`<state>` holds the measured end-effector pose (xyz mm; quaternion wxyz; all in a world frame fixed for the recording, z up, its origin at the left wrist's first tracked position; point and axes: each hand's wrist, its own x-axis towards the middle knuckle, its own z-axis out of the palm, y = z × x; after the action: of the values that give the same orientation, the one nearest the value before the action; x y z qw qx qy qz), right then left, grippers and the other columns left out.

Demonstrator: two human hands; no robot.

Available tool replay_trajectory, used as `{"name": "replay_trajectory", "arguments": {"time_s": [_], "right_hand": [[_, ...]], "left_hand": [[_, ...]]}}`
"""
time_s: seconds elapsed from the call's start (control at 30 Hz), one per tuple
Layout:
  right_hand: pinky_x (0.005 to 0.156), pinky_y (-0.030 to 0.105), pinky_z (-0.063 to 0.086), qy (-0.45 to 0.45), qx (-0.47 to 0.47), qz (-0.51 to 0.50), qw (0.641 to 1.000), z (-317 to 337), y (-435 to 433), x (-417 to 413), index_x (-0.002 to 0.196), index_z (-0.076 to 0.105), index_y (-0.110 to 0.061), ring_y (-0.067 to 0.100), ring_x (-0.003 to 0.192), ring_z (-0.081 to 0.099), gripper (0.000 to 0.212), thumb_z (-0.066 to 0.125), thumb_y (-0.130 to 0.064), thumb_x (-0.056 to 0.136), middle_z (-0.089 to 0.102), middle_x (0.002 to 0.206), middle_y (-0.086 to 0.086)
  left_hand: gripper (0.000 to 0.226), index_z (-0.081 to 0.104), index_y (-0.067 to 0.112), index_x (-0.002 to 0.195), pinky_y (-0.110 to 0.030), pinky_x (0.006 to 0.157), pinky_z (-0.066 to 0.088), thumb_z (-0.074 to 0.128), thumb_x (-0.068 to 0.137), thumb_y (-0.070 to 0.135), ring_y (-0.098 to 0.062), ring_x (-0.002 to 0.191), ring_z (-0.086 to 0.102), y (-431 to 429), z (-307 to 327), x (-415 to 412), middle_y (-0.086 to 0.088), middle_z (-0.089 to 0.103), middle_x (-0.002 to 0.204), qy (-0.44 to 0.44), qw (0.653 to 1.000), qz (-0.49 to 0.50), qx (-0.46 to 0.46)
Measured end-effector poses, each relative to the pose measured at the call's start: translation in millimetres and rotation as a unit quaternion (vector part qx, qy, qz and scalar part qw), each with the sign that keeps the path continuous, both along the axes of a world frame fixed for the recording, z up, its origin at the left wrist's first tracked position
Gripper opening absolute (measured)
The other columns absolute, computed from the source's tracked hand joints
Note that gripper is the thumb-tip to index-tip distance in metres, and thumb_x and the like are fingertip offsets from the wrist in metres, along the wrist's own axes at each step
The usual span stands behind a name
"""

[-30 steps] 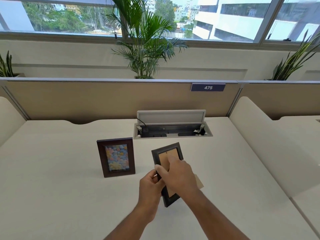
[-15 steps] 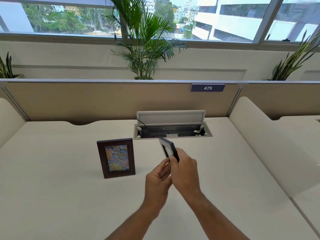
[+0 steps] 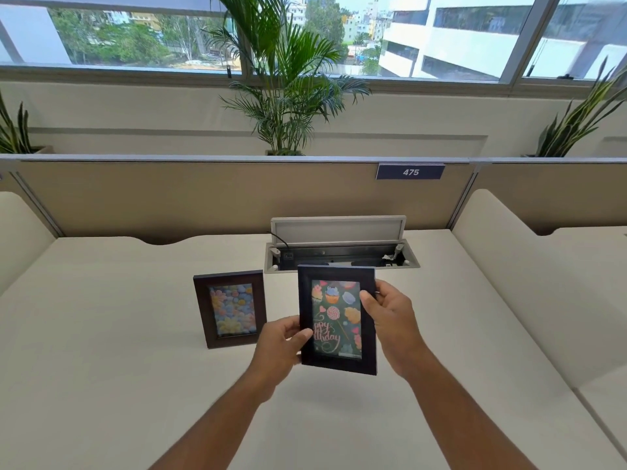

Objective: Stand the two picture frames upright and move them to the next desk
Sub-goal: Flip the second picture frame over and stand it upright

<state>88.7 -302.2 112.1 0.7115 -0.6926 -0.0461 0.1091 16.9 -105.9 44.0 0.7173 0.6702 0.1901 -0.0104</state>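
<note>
— What sits furthest left on the desk (image 3: 101, 351)?

— A brown frame (image 3: 230, 309) stands upright on the cream top, its picture of pastel flowers facing the camera. It touches neither hand.

— And next to it?

— The left hand (image 3: 280, 347) comes up from below, just right of that brown frame. Its fingers (image 3: 291, 329) are closed on the left edge of a black frame (image 3: 338, 318), thumb across the front border, the rest curled behind.

— How does the black frame sit?

— It is held off the desk, roughly upright with its face toward the camera, a shade tilted. The picture shows cupcakes, a lollipop and birthday lettering on a dark green ground. Its shadow falls on the desk beneath.

— The other side?

— The right hand (image 3: 390, 320) grips the right edge, higher up than the left, thumb laid over the front border and glass, fingers wrapped behind where I cannot see them.

— Anything behind?

— An open cable tray (image 3: 339, 256) is sunk into the desk just past the black frame, lid raised. Above it the partition (image 3: 203, 195) carries a number plate (image 3: 410, 172) reading 475. To the right, beyond a rounded divider (image 3: 502, 266), lies the neighbouring desk (image 3: 597, 245).
</note>
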Motion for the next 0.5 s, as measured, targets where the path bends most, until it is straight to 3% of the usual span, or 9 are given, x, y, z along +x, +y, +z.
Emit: {"name": "replay_trajectory", "arguments": {"time_s": [0.07, 0.2, 0.3, 0.4, 0.5], "right_hand": [[0.068, 0.027, 0.065, -0.006, -0.029, -0.002, 1.000, -3, -1, 3, 0.112, 0.068, -0.031, 0.012, 0.095, 0.080, 0.019, 0.053, -0.020, 0.108, 0.082, 0.102, -0.009], [0.069, 0.026, 0.065, -0.002, -0.067, 0.010, 0.998, -16, -2, 7, 0.112, 0.067, -0.038, 0.006, 0.098, 0.078, 0.020, 0.054, -0.023, 0.108, 0.081, 0.103, -0.017], [0.073, 0.024, 0.064, 0.013, -0.077, 0.040, 0.996, -31, -3, 4, 0.116, 0.069, -0.035, 0.008, 0.102, 0.078, 0.021, 0.056, -0.022, 0.107, 0.081, 0.108, -0.014], [0.084, 0.026, 0.063, -0.003, -0.127, 0.049, 0.991, -50, -5, -1, 0.117, 0.069, -0.036, 0.009, 0.108, 0.075, 0.029, 0.053, -0.014, 0.106, 0.080, 0.112, -0.013], [0.100, 0.037, 0.058, -0.030, -0.185, 0.036, 0.982, -68, -3, 0, 0.135, 0.065, -0.026, 0.012, 0.117, 0.069, 0.038, 0.050, -0.009, 0.105, 0.076, 0.123, -0.010]], "left_hand": [[0.023, 0.075, 0.016, 0.122, -0.047, 0.091, 0.067, 0.060, 0.106, 0.009, -0.024, 0.111, 0.079, 0, -3, 1, -0.002, 0.084, 0.113, 0.008, 1.000, 0.003, -0.004], [0.024, 0.076, 0.020, 0.122, -0.030, 0.079, 0.068, 0.061, 0.105, 0.010, -0.022, 0.111, 0.078, 0, -9, 4, 0.000, 0.083, 0.112, 0.002, 0.999, 0.028, 0.019], [0.024, 0.075, 0.017, 0.124, -0.046, 0.095, 0.066, 0.061, 0.106, 0.010, -0.025, 0.116, 0.076, 0, -17, 11, -0.003, 0.082, 0.116, 0.008, 0.999, 0.048, 0.017], [0.025, 0.076, 0.025, 0.120, -0.048, 0.099, 0.064, 0.060, 0.106, 0.011, -0.022, 0.115, 0.075, 0, -20, 20, -0.001, 0.082, 0.116, 0.003, 0.997, 0.070, 0.039], [0.027, 0.075, 0.030, 0.119, -0.044, 0.099, 0.065, 0.059, 0.107, 0.011, -0.017, 0.114, 0.074, -1, -24, 32, 0.003, 0.082, 0.114, -0.013, 0.994, 0.080, 0.074]]}}
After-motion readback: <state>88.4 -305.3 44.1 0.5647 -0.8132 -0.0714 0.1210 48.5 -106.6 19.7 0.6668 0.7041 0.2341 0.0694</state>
